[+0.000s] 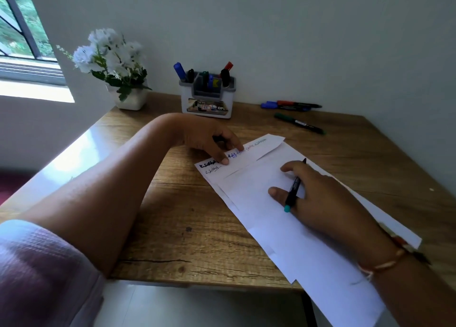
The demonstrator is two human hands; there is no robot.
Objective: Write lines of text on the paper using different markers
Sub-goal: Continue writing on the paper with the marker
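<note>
A long white paper [278,228] lies slantwise on the wooden desk, with a second sheet over it. Its top strip [249,151] carries words in black, blue, red and teal ink. My left hand [212,139] presses fingertips on that written strip. My right hand [318,198] rests on the upper sheet and holds a black marker with a teal end [293,191] between its fingers. The marker's teal end points toward me.
A grey-white pen holder [207,97] with several markers stands at the back by the wall. Blue and red markers [291,104] and a green marker [299,123] lie at the back right. A white flower pot [128,97] stands back left. The paper overhangs the desk's front edge [197,281].
</note>
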